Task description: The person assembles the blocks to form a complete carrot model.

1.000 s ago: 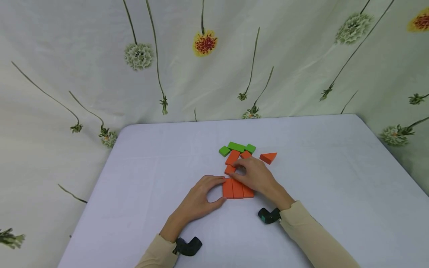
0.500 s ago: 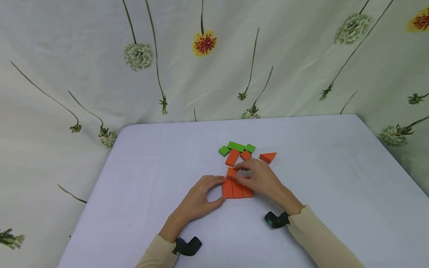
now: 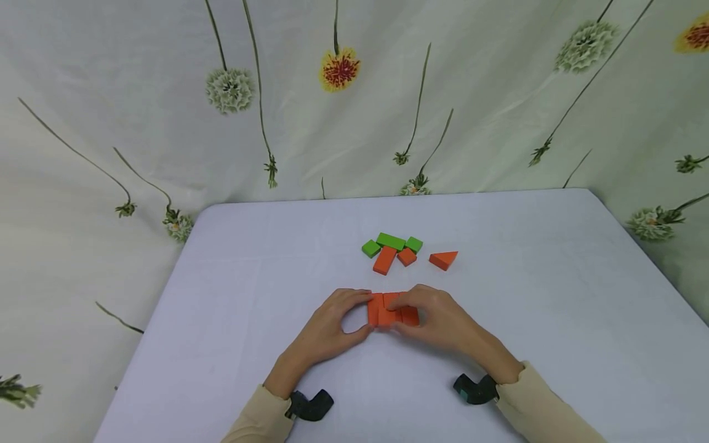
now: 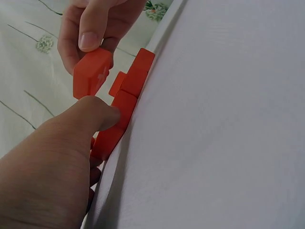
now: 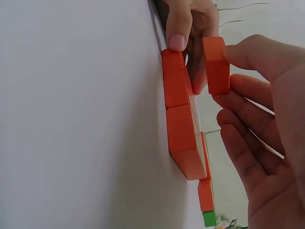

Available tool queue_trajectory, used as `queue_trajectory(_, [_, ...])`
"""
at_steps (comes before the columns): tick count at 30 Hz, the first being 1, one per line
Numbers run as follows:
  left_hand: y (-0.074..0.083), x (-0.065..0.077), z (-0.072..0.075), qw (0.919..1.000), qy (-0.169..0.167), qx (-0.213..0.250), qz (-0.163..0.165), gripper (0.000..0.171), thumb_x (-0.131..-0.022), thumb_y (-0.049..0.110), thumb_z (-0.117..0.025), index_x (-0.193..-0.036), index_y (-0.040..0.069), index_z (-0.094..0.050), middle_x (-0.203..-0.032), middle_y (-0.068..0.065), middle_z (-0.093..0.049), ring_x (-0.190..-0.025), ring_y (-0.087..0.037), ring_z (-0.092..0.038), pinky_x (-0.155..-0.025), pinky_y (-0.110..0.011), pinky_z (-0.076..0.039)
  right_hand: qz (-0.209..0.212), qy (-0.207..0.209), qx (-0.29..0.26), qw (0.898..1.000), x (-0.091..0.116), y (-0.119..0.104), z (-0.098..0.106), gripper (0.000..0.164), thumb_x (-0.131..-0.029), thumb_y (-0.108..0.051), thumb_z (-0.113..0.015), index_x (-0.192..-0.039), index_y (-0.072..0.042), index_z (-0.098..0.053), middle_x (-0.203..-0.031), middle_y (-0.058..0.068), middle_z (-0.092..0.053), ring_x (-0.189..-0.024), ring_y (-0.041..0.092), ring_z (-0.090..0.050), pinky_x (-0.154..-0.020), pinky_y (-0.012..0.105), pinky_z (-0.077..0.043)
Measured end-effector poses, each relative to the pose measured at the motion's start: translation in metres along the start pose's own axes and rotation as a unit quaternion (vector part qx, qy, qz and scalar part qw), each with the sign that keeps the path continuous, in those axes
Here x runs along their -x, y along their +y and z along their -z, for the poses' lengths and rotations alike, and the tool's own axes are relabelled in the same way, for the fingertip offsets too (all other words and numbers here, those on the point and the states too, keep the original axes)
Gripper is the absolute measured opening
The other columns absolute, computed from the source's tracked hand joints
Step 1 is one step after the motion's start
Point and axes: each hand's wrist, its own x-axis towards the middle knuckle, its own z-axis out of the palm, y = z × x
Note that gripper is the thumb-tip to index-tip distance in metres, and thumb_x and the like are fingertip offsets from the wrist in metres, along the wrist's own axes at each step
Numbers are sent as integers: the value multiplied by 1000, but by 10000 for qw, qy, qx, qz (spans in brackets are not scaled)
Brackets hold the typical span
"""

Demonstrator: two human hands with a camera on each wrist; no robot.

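Note:
Several orange blocks stand side by side in a short row (image 3: 410, 316) on the table. My left hand (image 3: 324, 329) grips the row's left end, thumb on the near face and fingers around the far side. Over the row, my right hand (image 3: 440, 318) pinches one orange block (image 5: 217, 67) between thumb and fingers. In both wrist views a gap shows between this block and the row below it. From the head it overlaps the row's left and middle blocks.
Beyond the row lie an orange rectangular block (image 3: 384, 260), a small orange block (image 3: 407, 257), and an orange triangular block (image 3: 443, 260). Behind them are a long green block (image 3: 391, 241) and two small green blocks (image 3: 371, 248). A flowered cloth (image 3: 487, 92) hangs behind the white table (image 3: 249, 277).
My right hand has picked up the small orange block from behind the row and brought it toward me, over the row. The left hand stays in place.

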Motion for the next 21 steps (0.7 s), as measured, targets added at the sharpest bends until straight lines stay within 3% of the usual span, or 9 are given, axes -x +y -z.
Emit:
queue_trajectory(9, [0, 0, 0, 10000, -20, -18, -13, 54, -88, 26, -83, -138, 13, -65, -141, 0, -63, -133, -17, -55, -112, -41, -49, 597, -186, -80, 9980, 10, -2, -4, 26, -86, -18, -84, -111, -19, -77, -106, -12, -73, -101, 6, -65, -89, 30, -59])
queue_trajectory(21, [1, -1, 0, 10000, -45, -59, 34, 55, -89, 27, -82, -139, 14, -64, -141, 1, -62, -133, -17, -55, -111, -41, -50, 1018, -41, 420, 9939, 10, 0, -9, 24, -84, -22, -87, -106, -18, -77, -101, -10, -70, -101, 7, -62, -88, 26, -58])
